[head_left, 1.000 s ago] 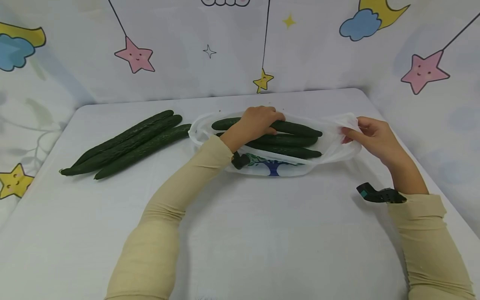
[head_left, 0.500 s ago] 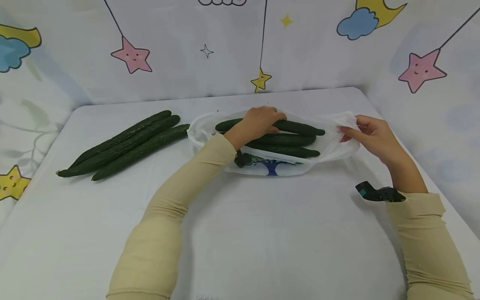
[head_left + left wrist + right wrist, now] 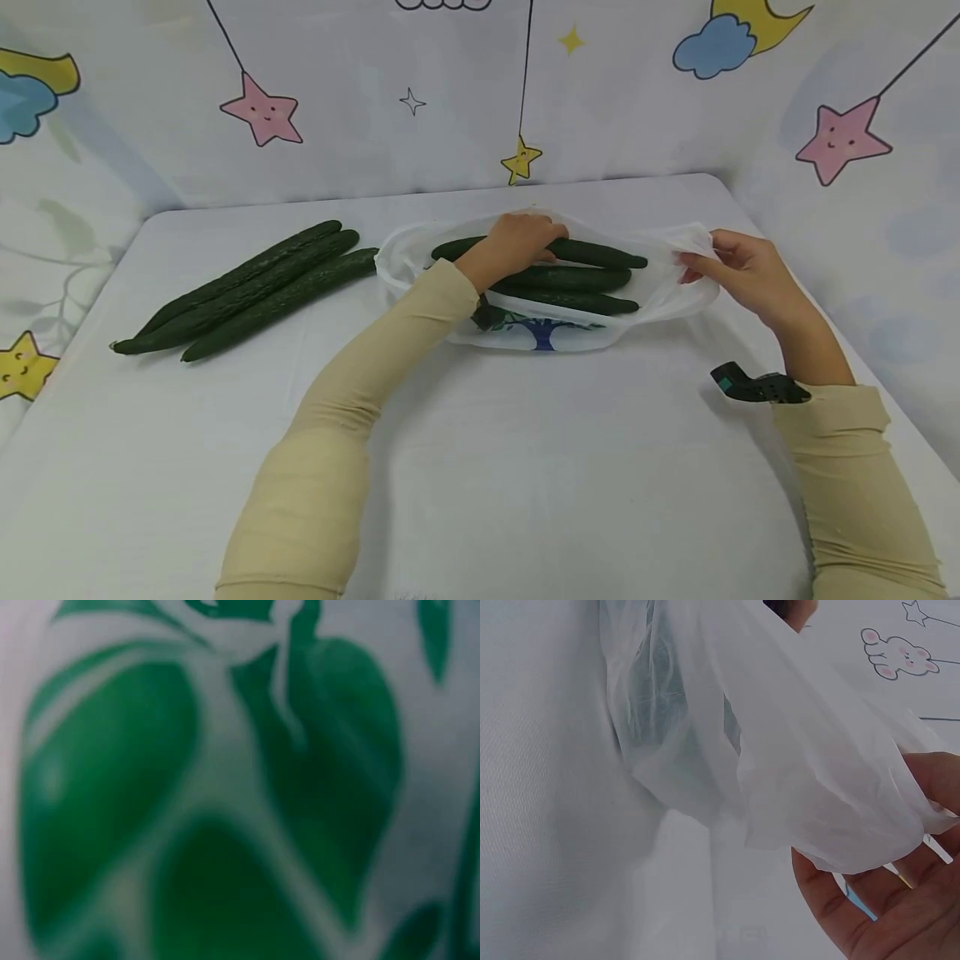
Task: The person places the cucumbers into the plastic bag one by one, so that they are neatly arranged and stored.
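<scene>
Beige cloth forms the nearest parts: we see the left sleeve (image 3: 315,475) reaching the white plastic bag (image 3: 585,338) from its near left, and the right sleeve (image 3: 847,475) standing to its near right. White table covering (image 3: 570,475) spreads before the bag. We note a black wrist device (image 3: 757,387) at the right cuff and a second dark device (image 3: 486,316) at the left wrist, in front of the bag's near wall. On that wall we find a tree print (image 3: 543,333) with a blue trunk; the left wrist view shows blurred green leaf shapes (image 3: 322,772) on white.

Within the bag's wide opening we count three dark green cucumbers side by side: a front cucumber (image 3: 573,301), a middle cucumber (image 3: 581,278) and a rear cucumber (image 3: 600,253). We see the left hand (image 3: 513,246) over the bag's opening, its fingers and thumb curled round the rear cucumber. At the bag's right end, we see the right hand (image 3: 750,271) pinching the rim between thumb and fingers.

Left of the bag we find three loose cucumbers (image 3: 251,287) lying slantwise; the nearest one's tip meets the bag's rim in the head view, though we cannot tell whether they touch. Behind the bag we see a pale backdrop (image 3: 450,150) with pink stars (image 3: 264,111) and blue clouds (image 3: 716,53).
</scene>
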The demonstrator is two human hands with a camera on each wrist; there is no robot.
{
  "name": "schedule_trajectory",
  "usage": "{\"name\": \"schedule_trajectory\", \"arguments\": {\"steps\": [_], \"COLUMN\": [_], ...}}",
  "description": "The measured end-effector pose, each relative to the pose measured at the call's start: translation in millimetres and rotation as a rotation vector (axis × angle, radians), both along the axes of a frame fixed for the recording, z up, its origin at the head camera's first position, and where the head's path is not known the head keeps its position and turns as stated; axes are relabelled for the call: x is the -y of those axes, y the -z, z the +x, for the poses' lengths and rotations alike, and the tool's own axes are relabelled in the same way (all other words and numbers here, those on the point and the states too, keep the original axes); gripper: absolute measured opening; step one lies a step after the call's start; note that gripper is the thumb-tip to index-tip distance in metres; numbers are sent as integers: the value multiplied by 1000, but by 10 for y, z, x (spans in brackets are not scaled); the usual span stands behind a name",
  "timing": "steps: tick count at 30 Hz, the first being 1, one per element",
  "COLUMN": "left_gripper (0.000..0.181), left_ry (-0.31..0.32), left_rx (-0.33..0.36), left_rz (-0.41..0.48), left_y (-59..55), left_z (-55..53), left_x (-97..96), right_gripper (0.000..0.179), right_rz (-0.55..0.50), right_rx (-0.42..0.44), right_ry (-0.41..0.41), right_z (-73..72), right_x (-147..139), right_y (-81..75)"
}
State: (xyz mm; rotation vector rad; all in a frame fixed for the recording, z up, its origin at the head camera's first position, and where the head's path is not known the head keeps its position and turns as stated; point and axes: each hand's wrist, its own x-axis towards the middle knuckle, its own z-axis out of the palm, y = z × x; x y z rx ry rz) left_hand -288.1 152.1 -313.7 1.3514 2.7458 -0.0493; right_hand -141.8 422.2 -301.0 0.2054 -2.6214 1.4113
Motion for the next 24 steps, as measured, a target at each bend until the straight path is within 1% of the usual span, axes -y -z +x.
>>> {"name": "schedule_trajectory", "arguments": {"steps": [5,10,18,24], "left_gripper": [46,47,46,45], "left_ry": [-18,-30,-55,-49], "left_rx": [45,90,105,127], "left_rz": [-42,-73,-69,-76], "left_y": [16,50,95,80], "left_z": [-19,-35,-44,-31], "left_x": [-22,-44,-45,-19], "right_gripper": [20,20,18,19], "right_rz": [9,25,23,17], "right_rx": [-15,-5,16,13], "right_ry": [-38,-25,18,16], "right_z": [-6,9,5,12], "right_x": [2,-7,-8,-10], "right_y": [3,0,-11,-26]}}
